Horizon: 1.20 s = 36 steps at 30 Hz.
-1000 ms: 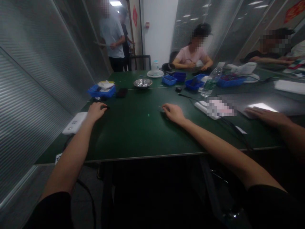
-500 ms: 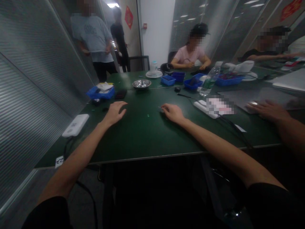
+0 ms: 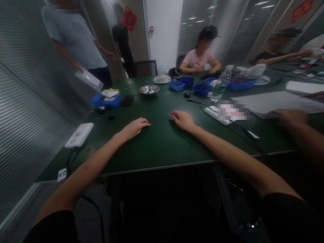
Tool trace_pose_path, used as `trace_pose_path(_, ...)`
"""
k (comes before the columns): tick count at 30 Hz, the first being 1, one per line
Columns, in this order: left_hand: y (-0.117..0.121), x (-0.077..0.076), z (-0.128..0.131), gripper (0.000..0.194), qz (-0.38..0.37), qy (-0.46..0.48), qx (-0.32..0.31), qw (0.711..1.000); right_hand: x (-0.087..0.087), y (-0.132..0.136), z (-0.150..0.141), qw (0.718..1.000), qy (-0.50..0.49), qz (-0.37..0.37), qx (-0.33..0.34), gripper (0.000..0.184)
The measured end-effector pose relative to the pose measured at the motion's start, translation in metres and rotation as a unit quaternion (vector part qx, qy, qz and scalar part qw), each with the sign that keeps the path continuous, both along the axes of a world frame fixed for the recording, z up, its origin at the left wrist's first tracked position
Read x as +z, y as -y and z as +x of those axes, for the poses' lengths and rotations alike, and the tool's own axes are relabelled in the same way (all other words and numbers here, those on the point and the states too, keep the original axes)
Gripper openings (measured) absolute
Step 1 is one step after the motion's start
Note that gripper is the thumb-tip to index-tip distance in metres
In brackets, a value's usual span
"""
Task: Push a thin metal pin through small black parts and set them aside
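Observation:
My left hand (image 3: 136, 128) rests low over the green table (image 3: 152, 148), its fingers drawn together and their tips at the tabletop. Whatever lies between them is hidden. To its right, my right hand (image 3: 183, 120) is closed in a pinch on a small thin pale piece (image 3: 168, 116), whose end sticks out leftward past the fingertips; its kind is too small to make out. A small dark round thing (image 3: 111, 117) lies on the table left of my left hand.
A white power strip (image 3: 79, 135) lies at left, another (image 3: 217, 115) at right. Farther back stand a blue basket (image 3: 106, 100), a metal bowl (image 3: 149, 90) and a water bottle (image 3: 221, 86). A neighbour's hand (image 3: 293, 118) touches a grey laptop (image 3: 273, 103).
My left hand has left the small dark thing and moved right, toward where a tiny green piece lay; that piece no longer shows. My right hand stays put. A standing person has moved left.

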<state>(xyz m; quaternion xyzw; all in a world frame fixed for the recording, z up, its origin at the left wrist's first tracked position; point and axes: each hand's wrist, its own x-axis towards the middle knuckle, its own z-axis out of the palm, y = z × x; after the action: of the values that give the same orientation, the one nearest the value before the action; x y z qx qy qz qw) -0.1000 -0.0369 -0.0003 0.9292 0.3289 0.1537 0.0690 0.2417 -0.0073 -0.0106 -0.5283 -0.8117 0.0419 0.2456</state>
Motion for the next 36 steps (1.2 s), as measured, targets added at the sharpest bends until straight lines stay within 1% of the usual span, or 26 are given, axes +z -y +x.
trace_pose_path(6, -0.012, -0.002, -0.026, 0.036, 0.02, 0.034, 0.083, 0.996, 0.0, 0.0, 0.0, 1.0, 0.002, 0.001, 0.006, 0.028)
trace_pose_path(9, -0.021, -0.001, -0.045, 0.029, 0.029, 0.057, 0.138, 0.988, 0.001, 0.0, 0.001, 1.0, 0.004, -0.002, 0.007, 0.028)
trace_pose_path(11, -0.028, 0.003, -0.062, 0.028, 0.04, 0.081, 0.186, 0.978, 0.002, 0.001, 0.001, 1.0, 0.004, -0.005, 0.007, 0.029)
trace_pose_path(14, -0.034, 0.011, -0.093, 0.029, 0.065, 0.127, 0.278, 0.95, 0.004, 0.003, 0.001, 1.0, 0.004, -0.009, 0.007, 0.03)
trace_pose_path(17, -0.034, 0.017, -0.128, 0.032, 0.083, 0.173, 0.378, 0.906, 0.005, 0.004, 0.001, 1.0, 0.006, -0.011, 0.01, 0.03)
trace_pose_path(19, -0.033, 0.017, -0.15, 0.034, 0.083, 0.202, 0.431, 0.876, 0.004, 0.003, 0.001, 1.0, 0.007, -0.011, 0.012, 0.03)
trace_pose_path(22, -0.032, 0.012, -0.174, 0.033, 0.061, 0.236, 0.484, 0.841, 0.003, 0.002, 0.001, 1.0, 0.008, -0.008, 0.011, 0.03)
trace_pose_path(24, -0.034, 0.007, -0.182, 0.03, 0.044, 0.251, 0.507, 0.823, 0.001, 0.0, 0.0, 1.0, 0.009, -0.005, 0.01, 0.03)
trace_pose_path(26, -0.037, 0.003, -0.185, 0.028, 0.031, 0.266, 0.517, 0.813, 0.0, 0.0, 0.0, 1.0, 0.009, -0.004, 0.009, 0.029)
trace_pose_path(31, -0.046, -0.002, -0.18, 0.033, -0.004, 0.3, 0.503, 0.81, 0.001, 0.001, 0.0, 1.0, 0.01, -0.002, 0.009, 0.029)
trace_pose_path(36, -0.047, -0.005, -0.18, 0.031, -0.022, 0.304, 0.508, 0.806, 0.003, 0.002, 0.0, 1.0, 0.008, 0.002, 0.012, 0.029)
